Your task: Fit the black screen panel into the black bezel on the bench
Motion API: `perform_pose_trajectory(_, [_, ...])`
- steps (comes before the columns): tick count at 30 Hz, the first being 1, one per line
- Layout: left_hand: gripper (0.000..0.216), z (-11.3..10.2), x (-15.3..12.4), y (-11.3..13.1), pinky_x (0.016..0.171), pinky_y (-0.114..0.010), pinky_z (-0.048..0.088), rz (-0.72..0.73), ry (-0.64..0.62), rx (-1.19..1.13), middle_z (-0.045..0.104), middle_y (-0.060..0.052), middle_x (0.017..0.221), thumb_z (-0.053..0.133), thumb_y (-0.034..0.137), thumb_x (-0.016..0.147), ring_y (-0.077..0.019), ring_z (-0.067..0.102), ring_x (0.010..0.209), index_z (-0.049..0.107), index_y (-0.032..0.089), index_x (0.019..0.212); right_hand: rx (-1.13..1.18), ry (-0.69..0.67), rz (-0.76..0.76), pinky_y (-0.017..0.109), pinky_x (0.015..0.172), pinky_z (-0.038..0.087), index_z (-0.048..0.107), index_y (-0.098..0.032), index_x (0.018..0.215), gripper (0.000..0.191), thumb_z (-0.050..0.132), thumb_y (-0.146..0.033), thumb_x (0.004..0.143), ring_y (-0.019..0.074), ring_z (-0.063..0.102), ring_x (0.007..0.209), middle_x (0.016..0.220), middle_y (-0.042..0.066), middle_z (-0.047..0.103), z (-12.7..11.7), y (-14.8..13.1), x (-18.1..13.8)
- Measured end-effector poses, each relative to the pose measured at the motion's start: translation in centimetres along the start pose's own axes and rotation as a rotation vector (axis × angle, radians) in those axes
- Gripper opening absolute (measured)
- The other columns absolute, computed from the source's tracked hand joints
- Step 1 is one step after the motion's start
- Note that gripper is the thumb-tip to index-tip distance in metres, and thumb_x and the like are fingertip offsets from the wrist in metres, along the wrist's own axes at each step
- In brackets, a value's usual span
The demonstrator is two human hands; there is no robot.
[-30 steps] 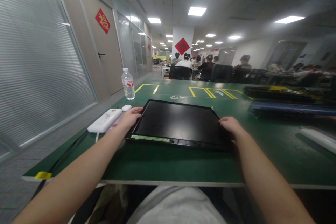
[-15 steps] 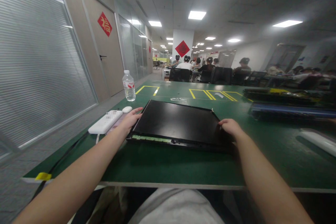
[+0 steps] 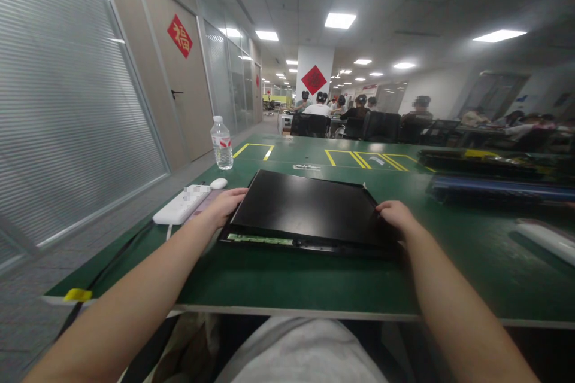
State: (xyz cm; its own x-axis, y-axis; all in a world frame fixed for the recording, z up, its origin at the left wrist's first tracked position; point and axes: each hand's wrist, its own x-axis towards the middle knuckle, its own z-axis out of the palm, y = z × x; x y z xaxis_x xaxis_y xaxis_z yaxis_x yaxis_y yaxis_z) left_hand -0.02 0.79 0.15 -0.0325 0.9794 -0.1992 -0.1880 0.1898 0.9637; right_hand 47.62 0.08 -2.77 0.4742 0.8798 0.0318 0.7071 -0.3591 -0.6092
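A flat black display panel point(image 3: 309, 200) lies face up on the green table, its near edge showing a strip of green circuit board point(image 3: 260, 240). The panel's front face sits slightly askew in its dark frame. At the left edge, my left hand point(image 3: 227, 206) holds the panel, fingers on the rim and thumb out of sight. My right hand point(image 3: 395, 214) pinches the right edge, thumb and fingers closed on the rim. Some fingers of both hands are hidden from view.
Left of the panel lie a white power strip point(image 3: 182, 203) with its cord and a white rounded object point(image 3: 219, 183). A water bottle point(image 3: 222, 143) stands behind them. On the right are dark and blue long items point(image 3: 498, 188) and a white bar point(image 3: 545, 239). Several people sit farther back.
My left hand's fingers have drawn together and settled on the panel's left edge. The right hand stays on its edge. The camera view has shifted slightly.
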Motion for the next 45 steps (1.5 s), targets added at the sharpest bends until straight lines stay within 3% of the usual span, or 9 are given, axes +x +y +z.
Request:
perform_pose_trajectory(5, [0.030, 0.4, -0.5, 0.3, 0.047, -0.028, 0.057, -0.052, 0.012, -0.013, 0.076, -0.008, 0.068, 0.063, -0.002, 0.071, -0.0207, 0.069, 0.048, 0.077, 0.011, 0.093, -0.071, -0.002, -0.039, 0.033, 0.089, 0.054, 0.082, -0.022, 0.085, 0.032, 0.063, -0.005, 0.066, 0.0261, 0.073, 0.097, 0.102, 0.008, 0.079, 0.1, 0.1, 0.2])
perform_pose_trajectory(11, [0.014, 0.2, -0.1, 0.1, 0.056, -0.031, 0.059, -0.004, 0.041, 0.055, 0.077, -0.009, 0.073, 0.077, 0.012, 0.069, -0.0265, 0.075, 0.066, 0.076, 0.016, 0.082, -0.113, -0.026, -0.045, 0.031, 0.088, 0.054, 0.083, -0.020, 0.092, 0.037, 0.060, -0.003, 0.069, 0.0263, 0.073, 0.100, 0.105, 0.010, 0.079, -0.2, -0.5, -0.4])
perform_pose_trajectory(13, [0.018, 0.0, -0.1, 0.0, 0.059, -0.032, 0.059, 0.015, 0.055, 0.114, 0.077, -0.009, 0.075, 0.083, 0.014, 0.064, -0.0274, 0.075, 0.070, 0.076, 0.017, 0.081, -0.129, -0.033, -0.037, 0.031, 0.089, 0.054, 0.083, -0.020, 0.095, 0.039, 0.058, -0.002, 0.070, 0.0266, 0.073, 0.103, 0.108, 0.010, 0.079, -0.4, -0.7, -0.7])
perform_pose_trajectory(17, [0.033, -0.1, -0.7, 0.2, 0.062, -0.030, 0.059, 0.067, -0.031, 0.160, 0.079, -0.009, 0.083, 0.091, 0.015, 0.055, -0.0262, 0.075, 0.074, 0.078, 0.017, 0.085, -0.142, -0.035, -0.034, 0.031, 0.091, 0.054, 0.083, -0.020, 0.097, 0.040, 0.058, -0.003, 0.072, 0.0269, 0.072, 0.106, 0.111, 0.010, 0.078, -0.5, -1.0, -0.9])
perform_pose_trajectory(23, [0.047, 0.3, -1.3, 0.9, 0.066, -0.028, 0.060, 0.169, -0.085, 0.020, 0.080, -0.010, 0.094, 0.093, 0.015, 0.053, -0.0235, 0.075, 0.078, 0.079, 0.014, 0.098, -0.086, -0.047, -0.010, 0.030, 0.090, 0.053, 0.082, -0.019, 0.097, 0.037, 0.060, -0.005, 0.072, 0.0258, 0.072, 0.102, 0.107, 0.010, 0.079, -0.4, -0.7, -0.6])
perform_pose_trajectory(30, [0.060, 0.6, -1.6, 1.2, 0.087, -0.034, 0.061, 0.282, -0.098, -0.020, 0.079, -0.011, 0.105, 0.094, 0.019, 0.056, -0.0313, 0.072, 0.107, 0.076, 0.014, 0.113, 0.167, 0.055, -0.004, 0.031, 0.089, 0.054, 0.080, -0.017, 0.089, 0.019, 0.066, -0.018, 0.077, 0.0255, 0.072, 0.100, 0.103, 0.012, 0.078, -0.2, -0.6, -0.5])
perform_pose_trajectory(35, [0.068, 0.6, -1.7, 1.2, 0.095, -0.039, 0.058, 0.347, -0.132, -0.022, 0.078, -0.013, 0.110, 0.097, 0.026, 0.051, -0.0334, 0.070, 0.111, 0.075, 0.014, 0.115, 0.395, 0.028, 0.069, 0.032, 0.079, 0.054, 0.074, -0.016, 0.075, 0.011, 0.070, -0.026, 0.074, 0.0256, 0.072, 0.093, 0.092, 0.013, 0.077, 0.1, -0.4, -0.1])
perform_pose_trajectory(41, [0.059, -0.2, -1.3, 1.5, 0.084, -0.032, 0.059, 0.405, -0.043, -0.096, 0.080, -0.008, 0.099, 0.094, 0.027, 0.051, -0.0281, 0.074, 0.098, 0.076, 0.015, 0.106, 0.848, -0.006, 0.023, 0.029, 0.069, 0.053, 0.072, -0.018, 0.085, 0.024, 0.068, -0.020, 0.061, 0.0213, 0.070, 0.084, 0.088, 0.007, 0.075, -1.0, -1.2, -0.4])
perform_pose_trajectory(45, [0.056, -0.6, -1.1, 1.9, 0.065, -0.029, 0.057, 0.297, 0.021, -0.142, 0.079, -0.006, 0.088, 0.090, 0.029, 0.055, -0.0256, 0.074, 0.079, 0.075, 0.015, 0.107, 1.029, -0.117, -0.119, 0.036, 0.076, 0.058, 0.070, -0.021, 0.098, 0.031, 0.066, -0.033, 0.070, 0.0252, 0.071, 0.085, 0.087, 0.006, 0.075, -2.4, -2.4, -1.5])
